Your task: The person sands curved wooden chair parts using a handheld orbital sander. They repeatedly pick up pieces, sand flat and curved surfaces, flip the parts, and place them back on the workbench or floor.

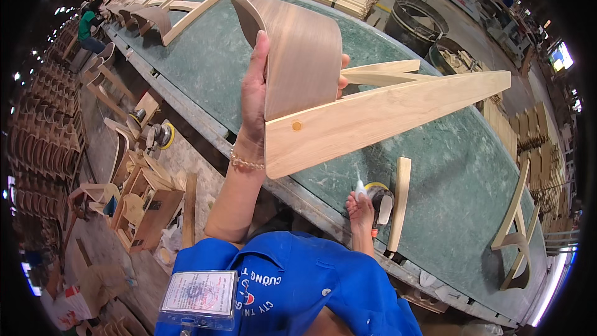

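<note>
A wooden chair frame is raised above the green worktable, gripped by my left hand [252, 102], its thumb on one side and fingertips showing on the other. The frame has a curved brown veneer backrest [305, 56] and a pale wooden leg [385, 115] with a round plug near its end; more pale bars show behind. Lower down, my right hand [360, 214] is closed around a small white bottle [361, 190] with a thin nozzle pointing up and away. Beside that hand, an orbital sander [381, 203] with a yellow pad rests on the table.
The green worktable [199, 68] carries a loose wooden bar [400, 196], another chair frame [517, 242] at right and several frames far left. Sanders [163, 135] and a wooden box [155, 208] sit on the left. A person in green [88, 25] is far left. Bins [415, 18] stand beyond.
</note>
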Demonstrator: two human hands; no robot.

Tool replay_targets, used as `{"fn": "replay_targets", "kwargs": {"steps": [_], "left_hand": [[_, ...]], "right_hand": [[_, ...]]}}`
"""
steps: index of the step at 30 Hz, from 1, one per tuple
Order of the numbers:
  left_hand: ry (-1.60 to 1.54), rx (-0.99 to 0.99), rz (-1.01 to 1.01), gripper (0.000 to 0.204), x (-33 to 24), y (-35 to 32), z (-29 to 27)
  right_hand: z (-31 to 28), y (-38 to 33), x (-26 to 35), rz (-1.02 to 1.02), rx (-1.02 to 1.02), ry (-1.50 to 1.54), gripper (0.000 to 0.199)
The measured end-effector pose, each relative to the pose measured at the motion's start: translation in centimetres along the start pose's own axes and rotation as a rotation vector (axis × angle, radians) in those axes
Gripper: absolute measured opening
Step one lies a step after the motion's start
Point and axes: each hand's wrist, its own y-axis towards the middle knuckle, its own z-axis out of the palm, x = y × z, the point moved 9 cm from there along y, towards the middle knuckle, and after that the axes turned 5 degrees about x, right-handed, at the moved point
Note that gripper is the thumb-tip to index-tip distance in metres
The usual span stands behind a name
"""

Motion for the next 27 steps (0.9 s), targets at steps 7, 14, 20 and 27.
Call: {"fn": "replay_targets", "kwargs": {"steps": [7, 14, 20, 27], "left_hand": [[0.023, -0.018, 0.021, 0.075, -0.4, -0.5, -0.1], [0.043, -0.012, 0.033, 0.076, 0.1, -1.6, -0.2], [0.031, -0.045, 0.019, 0.078, 1.5, -2.0, 0.5], [-0.131, -0.07, -0.001, 0.079, 2.9, -3.1, 0.4]], "right_hand": [[3.5, -2.9, 7.6, -0.675, -0.033, -1.359, 0.063], [6.1, -6.8, 9.4, -0.81, -0.217, -1.888, 0.075], [-0.7, -2.9, 10.2, -0.358, -0.264, -1.657, 0.084], [9.0, -14.5, 19.9, -0.675, 0.115, -0.86, 0.071]]}}
